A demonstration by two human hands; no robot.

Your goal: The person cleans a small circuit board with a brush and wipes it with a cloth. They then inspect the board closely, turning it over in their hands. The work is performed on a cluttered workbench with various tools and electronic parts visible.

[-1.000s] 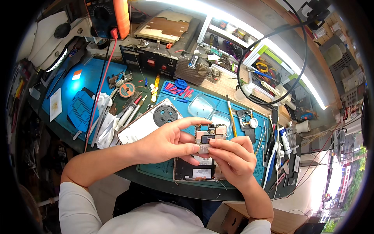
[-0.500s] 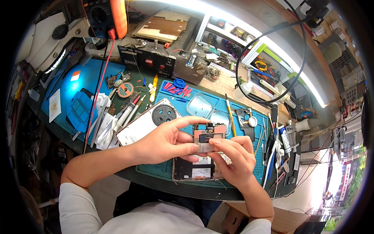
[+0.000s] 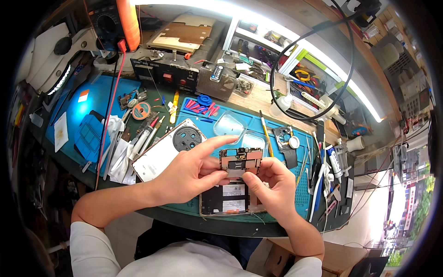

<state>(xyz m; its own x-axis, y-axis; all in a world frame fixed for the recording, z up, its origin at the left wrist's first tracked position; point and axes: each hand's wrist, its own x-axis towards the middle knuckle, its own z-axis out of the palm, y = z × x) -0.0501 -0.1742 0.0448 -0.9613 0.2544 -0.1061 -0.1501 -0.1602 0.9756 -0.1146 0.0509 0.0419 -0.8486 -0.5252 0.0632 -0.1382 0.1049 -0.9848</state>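
Note:
A phone circuit board [image 3: 239,161] with copper-coloured patches and black parts is held up in front of me. My left hand [image 3: 194,168] has its thumb and bent fingers at the board's left edge, while its index finger stretches past the top. My right hand [image 3: 276,184] grips the lower right of the board between thumb and fingers. Beneath both hands lies an opened phone body [image 3: 224,202], partly covered by them. The phone's white back cover [image 3: 150,162], with a dark round camera ring [image 3: 187,138], rests behind my left forearm.
Clear plastic boxes [image 3: 229,123] stand behind the board on the blue mat [image 3: 302,198]. Tweezers, a syringe [image 3: 334,161] and other slim tools crowd the right side. Solder wire [image 3: 141,110] and pens lie left. A black cable loop [image 3: 272,78] hangs above the bench.
The board has tilted to face me more fully. My right fingers have moved off its front to its right edge, with the thumb on its lower part. The view has shifted slightly.

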